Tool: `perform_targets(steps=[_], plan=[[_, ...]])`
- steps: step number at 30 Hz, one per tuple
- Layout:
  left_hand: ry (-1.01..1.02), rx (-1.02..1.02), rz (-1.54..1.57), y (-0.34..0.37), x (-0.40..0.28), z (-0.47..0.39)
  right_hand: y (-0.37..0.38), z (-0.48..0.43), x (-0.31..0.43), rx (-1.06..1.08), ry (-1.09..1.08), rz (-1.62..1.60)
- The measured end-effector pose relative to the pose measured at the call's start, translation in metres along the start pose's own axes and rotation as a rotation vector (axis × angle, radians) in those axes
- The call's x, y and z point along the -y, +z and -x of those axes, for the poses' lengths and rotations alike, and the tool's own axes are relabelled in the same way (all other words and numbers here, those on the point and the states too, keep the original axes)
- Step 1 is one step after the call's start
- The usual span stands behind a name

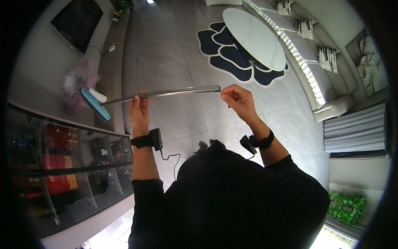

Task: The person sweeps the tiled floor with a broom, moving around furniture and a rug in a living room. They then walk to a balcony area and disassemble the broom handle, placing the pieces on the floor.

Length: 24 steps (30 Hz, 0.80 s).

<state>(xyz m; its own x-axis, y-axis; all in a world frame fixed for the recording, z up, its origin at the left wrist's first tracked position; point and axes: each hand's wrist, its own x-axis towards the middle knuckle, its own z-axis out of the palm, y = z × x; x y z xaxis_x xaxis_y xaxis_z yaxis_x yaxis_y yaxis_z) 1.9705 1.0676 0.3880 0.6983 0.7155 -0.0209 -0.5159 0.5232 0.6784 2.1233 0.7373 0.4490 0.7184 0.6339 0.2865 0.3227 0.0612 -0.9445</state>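
Observation:
A metal pole (177, 91) lies nearly level across the view, its ringed end at the right. On its left end is a light blue mop head (94, 103) with white strands beside it, close to the display cabinet. My left hand (140, 109) holds the pole near the mop head, with the palm up and the thumb over it. My right hand (238, 98) is just beyond the ringed end, fingertips pinched together; whether they touch the pole or hold something small is hard to tell.
A glass-fronted cabinet (84, 162) stands at the left, below a pink and white feathery bunch (77, 82). A low ledge (112, 62) runs beneath a wall television (77, 23). An oval table (255, 37) on a dark petal-shaped rug (214, 43) stands before a sofa (298, 49).

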Motion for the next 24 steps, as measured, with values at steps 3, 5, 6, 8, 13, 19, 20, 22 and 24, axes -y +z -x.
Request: perform_targets(steps=[3,5,6,8,13,19,20,22,24], plan=[[0.012,-0.016,-0.048,-0.002,0.0,0.001,-0.001,-0.002,0.001,-0.036,-0.05,0.069],[0.019,-0.034,-0.057,-0.002,0.0,0.002,0.0,-0.004,0.001,-0.072,-0.041,0.047],[0.022,-0.039,-0.051,-0.001,0.0,0.003,0.0,-0.005,0.001,-0.068,-0.029,0.064],[0.025,-0.025,-0.059,0.0,0.0,0.004,0.002,-0.005,0.001,-0.072,0.001,0.082],[0.028,0.027,-0.044,0.007,0.001,0.006,0.004,-0.005,0.001,-0.041,0.132,0.03],[-0.002,0.056,-0.029,0.015,-0.003,0.013,0.001,-0.004,-0.003,-0.058,0.019,0.023],[0.002,0.064,-0.072,0.015,-0.004,0.014,0.001,-0.005,-0.004,-0.063,-0.011,0.041],[-0.003,0.1,-0.082,0.016,-0.005,0.017,0.001,-0.006,-0.006,-0.067,-0.042,0.072],[-0.008,0.098,-0.093,0.016,-0.005,0.019,0.0,-0.006,-0.007,-0.075,-0.058,0.094]])
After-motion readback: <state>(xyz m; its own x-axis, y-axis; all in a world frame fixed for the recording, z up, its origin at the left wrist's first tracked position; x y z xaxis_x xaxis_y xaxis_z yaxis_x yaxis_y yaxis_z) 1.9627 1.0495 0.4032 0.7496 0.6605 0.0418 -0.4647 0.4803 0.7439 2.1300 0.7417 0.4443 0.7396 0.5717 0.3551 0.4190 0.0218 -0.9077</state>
